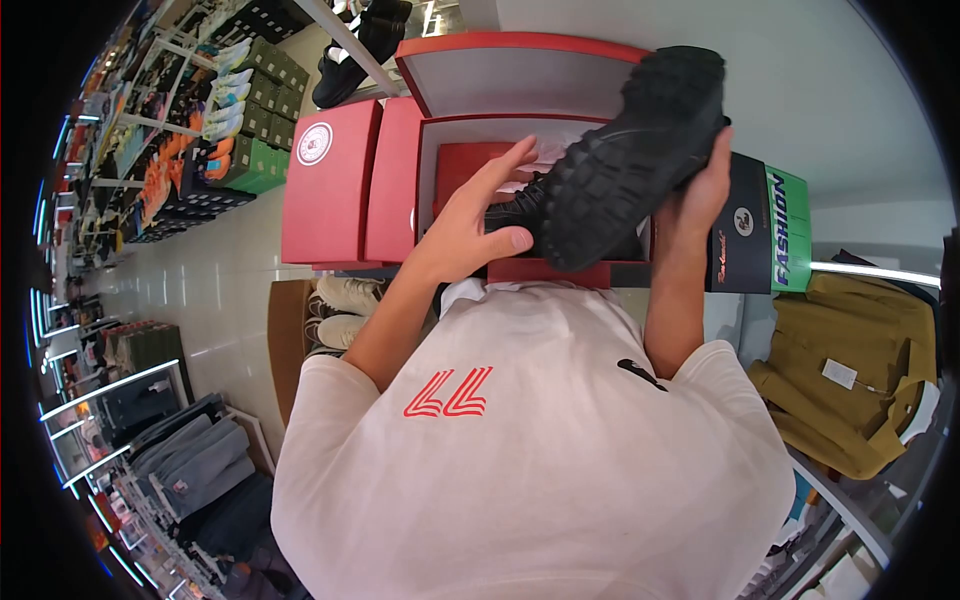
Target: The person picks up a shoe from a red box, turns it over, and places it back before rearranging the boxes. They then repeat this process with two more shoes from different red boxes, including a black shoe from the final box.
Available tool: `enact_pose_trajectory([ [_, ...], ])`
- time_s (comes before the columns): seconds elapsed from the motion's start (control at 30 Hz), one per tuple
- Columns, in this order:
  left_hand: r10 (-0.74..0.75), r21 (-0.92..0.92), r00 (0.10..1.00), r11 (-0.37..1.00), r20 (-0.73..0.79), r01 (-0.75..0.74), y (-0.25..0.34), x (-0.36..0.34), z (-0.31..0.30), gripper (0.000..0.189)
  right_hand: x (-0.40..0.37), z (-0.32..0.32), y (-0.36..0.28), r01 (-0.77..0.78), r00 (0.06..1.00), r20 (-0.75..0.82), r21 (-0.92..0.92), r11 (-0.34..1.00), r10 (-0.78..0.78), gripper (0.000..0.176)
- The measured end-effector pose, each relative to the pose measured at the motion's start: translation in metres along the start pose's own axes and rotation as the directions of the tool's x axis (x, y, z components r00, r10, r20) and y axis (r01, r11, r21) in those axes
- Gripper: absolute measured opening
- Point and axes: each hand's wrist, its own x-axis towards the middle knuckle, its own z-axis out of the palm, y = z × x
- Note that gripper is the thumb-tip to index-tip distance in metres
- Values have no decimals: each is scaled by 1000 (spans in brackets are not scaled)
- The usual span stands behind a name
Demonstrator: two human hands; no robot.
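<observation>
A black shoe (pixel 635 155) is tilted up over the open red shoebox (pixel 425 170), its chunky treaded sole facing the camera. My right hand (pixel 700 190) grips it from the right side, with some fingers hidden behind it. My left hand (pixel 470 220) is at the left part of the box, thumb and fingers spread apart. Between them shows a black laced shoe part (pixel 518 208); whether it belongs to a second shoe, and whether my hand touches it, I cannot tell. The box's lid (pixel 520 80) stands raised at the back, with white paper inside the box.
Red boxes (pixel 330 185) stand left of the open box, a dark box (pixel 738 225) and a green box (pixel 790 230) right of it. Pale shoes (pixel 345 295) sit lower left. An olive garment (pixel 850 370) hangs at right. Shoe shelves (pixel 265 110) line the far left.
</observation>
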Motion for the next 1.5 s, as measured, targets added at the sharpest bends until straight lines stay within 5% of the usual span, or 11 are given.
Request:
enact_pose_trajectory([
  [0.2,-106,255,980,956,-167,147,16,3,14,101,-27,6,31,-44,996,69,-41,998,47,34],
  [0.43,-429,-566,903,750,-24,342,-4,-1,-28,68,-28,-6,-5,314,844,528,-630,710,96,41],
  [0.5,-492,-740,871,581,13,339,-5,0,-38,66,-32,0,-14,820,565,825,-557,130,-25,59],
  [0.63,-347,-926,934,318,84,201,1,-3,-44,66,-29,-4,-8,677,728,686,-719,158,2,64],
  [0.73,-310,-595,916,797,-256,104,16,-3,-21,57,-36,-2,-2,605,785,619,-772,196,12,61],
  [1.03,-414,-613,825,783,-384,108,4,11,-40,47,-50,13,-1,758,647,761,-636,149,-41,52],
  [1.1,-342,-258,722,938,-601,229,5,18,-45,51,-49,9,8,735,670,742,-669,107,38,51],
  [1.17,-317,-97,737,940,-597,326,-2,17,-45,49,-42,2,20,716,688,717,-696,58,112,50],
  [1.23,320,715,741,633,-590,297,-33,17,-40,47,-28,-1,34,822,568,818,-557,-122,90,50],
  [1.43,586,844,622,464,-520,269,-8,-4,-2,28,-7,-4,27,747,665,739,-655,-115,109,44],
  [1.5,283,761,905,645,-319,67,-7,-11,-2,30,-2,-4,23,673,738,668,-739,-32,94,46],
])
